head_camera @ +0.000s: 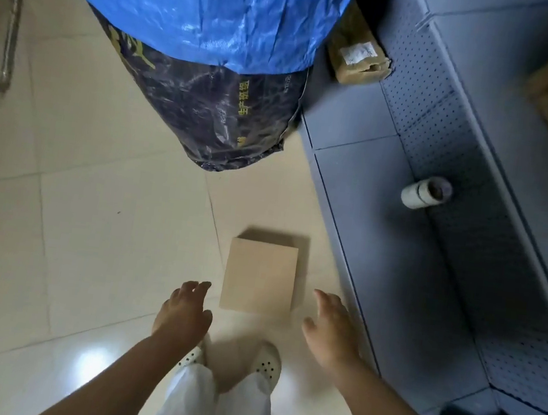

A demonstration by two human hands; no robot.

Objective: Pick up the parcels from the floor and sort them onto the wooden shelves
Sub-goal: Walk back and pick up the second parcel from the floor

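Parcel on the floor between two reaching hands

The flat brown parcel (259, 277) lies on the tiled floor (91, 219); left hand (185, 312) and right hand (330, 328) flank it, both spread, empty, not touching.

A large sack (213, 72), blue at the folded top and dark with yellow print below, is stood on the pale tiled floor (89, 236). A roll of tape (424, 192) is laid on its side on a blue-grey perforated ledge (433, 244). A bent metal tube (9, 19) is seen at left.
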